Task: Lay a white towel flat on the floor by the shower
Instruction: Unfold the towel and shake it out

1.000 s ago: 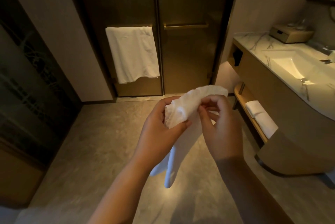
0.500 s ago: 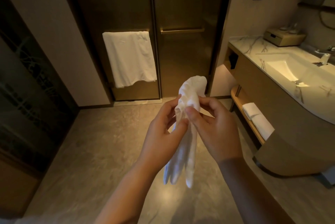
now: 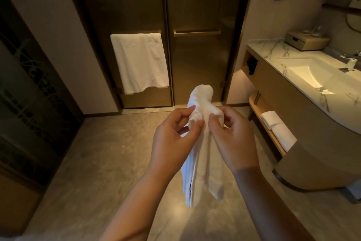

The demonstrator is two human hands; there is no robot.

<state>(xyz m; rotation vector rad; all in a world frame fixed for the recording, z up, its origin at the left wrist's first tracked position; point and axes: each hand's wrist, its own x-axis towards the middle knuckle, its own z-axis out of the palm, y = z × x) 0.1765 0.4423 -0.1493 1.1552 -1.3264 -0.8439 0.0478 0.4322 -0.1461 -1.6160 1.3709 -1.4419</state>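
I see the left hand [image 3: 173, 143] and right hand [image 3: 234, 141] both pinching the bunched white cotton towel [image 3: 203, 172], which hangs above the beige stone floor [image 3: 117, 162]; in this dim light, they seem to be seeking an edge to unfold it.

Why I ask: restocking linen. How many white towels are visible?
4: one bunched towel held by left hand and right hand, one hanging towel on the shower door, two folded towels on the vanity shelf. Others may be hidden.
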